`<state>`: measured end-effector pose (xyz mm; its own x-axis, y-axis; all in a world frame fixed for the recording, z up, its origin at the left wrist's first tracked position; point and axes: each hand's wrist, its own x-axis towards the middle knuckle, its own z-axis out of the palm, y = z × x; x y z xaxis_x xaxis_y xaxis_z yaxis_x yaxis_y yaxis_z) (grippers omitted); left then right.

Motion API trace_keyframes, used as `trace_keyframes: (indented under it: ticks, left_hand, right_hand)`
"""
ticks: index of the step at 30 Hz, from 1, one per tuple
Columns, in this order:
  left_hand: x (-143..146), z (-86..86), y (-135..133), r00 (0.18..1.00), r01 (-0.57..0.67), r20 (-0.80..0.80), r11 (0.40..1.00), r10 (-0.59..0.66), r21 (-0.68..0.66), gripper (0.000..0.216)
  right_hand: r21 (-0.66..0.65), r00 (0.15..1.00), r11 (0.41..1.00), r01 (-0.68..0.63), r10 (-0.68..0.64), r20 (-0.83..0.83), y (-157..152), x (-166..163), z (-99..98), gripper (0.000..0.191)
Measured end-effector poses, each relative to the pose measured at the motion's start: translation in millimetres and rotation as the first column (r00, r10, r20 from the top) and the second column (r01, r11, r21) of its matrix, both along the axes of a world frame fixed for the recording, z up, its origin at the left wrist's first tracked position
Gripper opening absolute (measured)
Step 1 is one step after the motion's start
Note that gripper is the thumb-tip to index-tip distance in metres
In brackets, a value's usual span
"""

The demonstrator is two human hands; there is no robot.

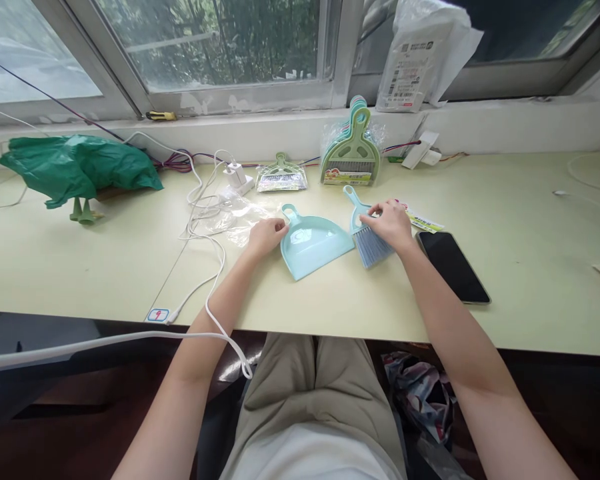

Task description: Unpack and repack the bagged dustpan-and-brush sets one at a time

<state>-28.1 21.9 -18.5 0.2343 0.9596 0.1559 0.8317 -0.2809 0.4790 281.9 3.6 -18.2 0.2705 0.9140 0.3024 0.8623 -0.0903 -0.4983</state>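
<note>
A light blue dustpan (pixel 316 239) lies on the table in front of me, its handle pointing away. At its left edge, my left hand (pixel 267 236) is closed, the fingers pinching the rim beside the handle. Just right of the pan is a small light blue hand brush (pixel 371 247) with grey-blue bristles toward me. My right hand (pixel 391 223) is closed on the brush's right side, thumb and fingertips over its body; part of the brush is hidden under the hand. Beyond that hand, a printed label card (pixel 424 221) lies on the table.
Right of my right arm lies a black phone (pixel 453 267). White cables (pixel 215 260) and a clear plastic wrapper (pixel 237 217) are on the left. Packed dustpan sets (pixel 353 150) stand at the back, near a small green set (pixel 281 175). A green bag (pixel 80 167) sits far left.
</note>
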Motion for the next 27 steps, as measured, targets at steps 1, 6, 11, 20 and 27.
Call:
trace_keyframes:
  ticks: [1, 6, 11, 20, 27]
  left_hand:
    - [0.5, 0.3, -0.8, 1.000, 0.014, 0.010, 1.000, -0.014, 0.001, 0.028]
    - [5.6, 1.0, -5.6, 0.973, 0.189, 0.145, 0.980, -0.179, -0.060, 0.039]
    - [13.5, 1.9, -11.3, 0.903, 0.383, 0.269, 0.912, -0.335, -0.148, 0.042]
    - [20.3, 4.2, -16.4, 0.855, 0.473, 0.336, 0.861, -0.396, -0.188, 0.044]
    - [30.4, -0.3, -22.1, 0.867, 0.457, 0.312, 0.870, -0.388, -0.187, 0.039]
  right_hand:
    - [0.009, 1.000, 1.000, -0.017, 0.017, -0.014, -0.5, -1.5, 1.7, 0.020]
    - [-0.014, 0.991, 0.991, -0.135, 0.135, 0.015, -9.6, -20.9, 5.6, 0.018]
    - [-0.028, 0.971, 0.978, -0.207, 0.209, 0.112, -18.1, -36.4, 5.4, 0.017]
    - [-0.048, 0.949, 0.960, -0.274, 0.279, 0.149, -18.2, -42.3, -1.4, 0.019]
    - [0.014, 0.923, 0.931, -0.365, 0.360, 0.140, -19.3, -57.1, -8.2, 0.020]
